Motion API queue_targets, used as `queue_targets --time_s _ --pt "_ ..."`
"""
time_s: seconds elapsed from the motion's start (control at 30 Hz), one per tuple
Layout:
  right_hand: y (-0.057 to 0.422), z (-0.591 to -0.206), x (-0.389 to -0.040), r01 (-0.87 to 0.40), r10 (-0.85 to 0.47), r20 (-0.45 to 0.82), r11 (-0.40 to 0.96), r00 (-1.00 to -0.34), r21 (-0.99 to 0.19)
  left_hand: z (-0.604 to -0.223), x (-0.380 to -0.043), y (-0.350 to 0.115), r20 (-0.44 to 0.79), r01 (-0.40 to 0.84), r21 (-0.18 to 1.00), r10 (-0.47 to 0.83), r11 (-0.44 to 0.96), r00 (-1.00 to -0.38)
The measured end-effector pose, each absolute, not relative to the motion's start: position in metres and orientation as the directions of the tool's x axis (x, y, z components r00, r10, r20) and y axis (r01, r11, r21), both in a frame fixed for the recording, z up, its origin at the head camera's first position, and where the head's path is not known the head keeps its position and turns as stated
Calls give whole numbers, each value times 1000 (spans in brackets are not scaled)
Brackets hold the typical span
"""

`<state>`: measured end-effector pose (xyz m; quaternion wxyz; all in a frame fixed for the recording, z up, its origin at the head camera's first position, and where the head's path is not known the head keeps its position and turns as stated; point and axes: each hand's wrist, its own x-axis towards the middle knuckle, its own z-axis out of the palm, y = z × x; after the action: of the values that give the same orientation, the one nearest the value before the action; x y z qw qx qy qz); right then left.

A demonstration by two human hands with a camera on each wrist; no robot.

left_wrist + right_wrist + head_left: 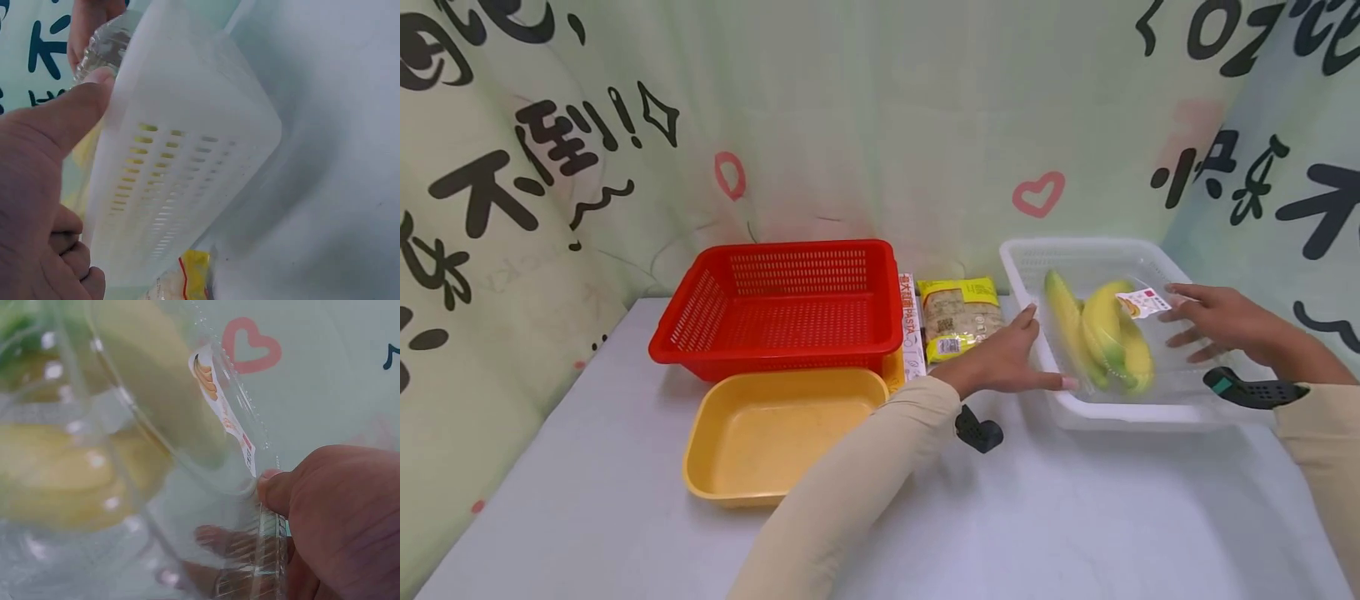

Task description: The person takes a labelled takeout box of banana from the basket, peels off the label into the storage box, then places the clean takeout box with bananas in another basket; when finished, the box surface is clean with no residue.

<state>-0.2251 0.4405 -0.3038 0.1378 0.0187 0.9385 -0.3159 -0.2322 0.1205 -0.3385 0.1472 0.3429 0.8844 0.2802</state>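
Note:
A clear plastic pack of bananas (pixel 1105 329) with a printed label (pixel 1142 302) is over the white basket (pixel 1120 414) at the right in the head view. My right hand (pixel 1232 323) grips the pack's right edge; in the right wrist view the thumb (pixel 275 487) is on the ridged border and fingers show through the plastic. At the pack's left side is my left hand (pixel 1007 354), over the basket's left rim. Its thumb (pixel 84 106) meets the pack's edge in the left wrist view, the other fingers curled below.
A red perforated basket (pixel 782 362) stands at the back left, behind a yellow tray (pixel 745 487). Between the red and white baskets are a pasta box (pixel 912 329) and a yellow-and-clear food bag (pixel 962 317). Printed curtains (pixel 880 125) hang along the table's back.

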Motion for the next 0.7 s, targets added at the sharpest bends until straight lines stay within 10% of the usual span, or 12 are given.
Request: queue_targets --time_s 0.4,0.7 --pt "425 -267 -220 33 -68 -157 826 -985 -563 -337 -242 106 -36 519 655 708 550 -705" --pt "386 -245 -209 -86 -132 -41 825 -990 -558 -317 -248 67 162 442 792 554 421 -817"
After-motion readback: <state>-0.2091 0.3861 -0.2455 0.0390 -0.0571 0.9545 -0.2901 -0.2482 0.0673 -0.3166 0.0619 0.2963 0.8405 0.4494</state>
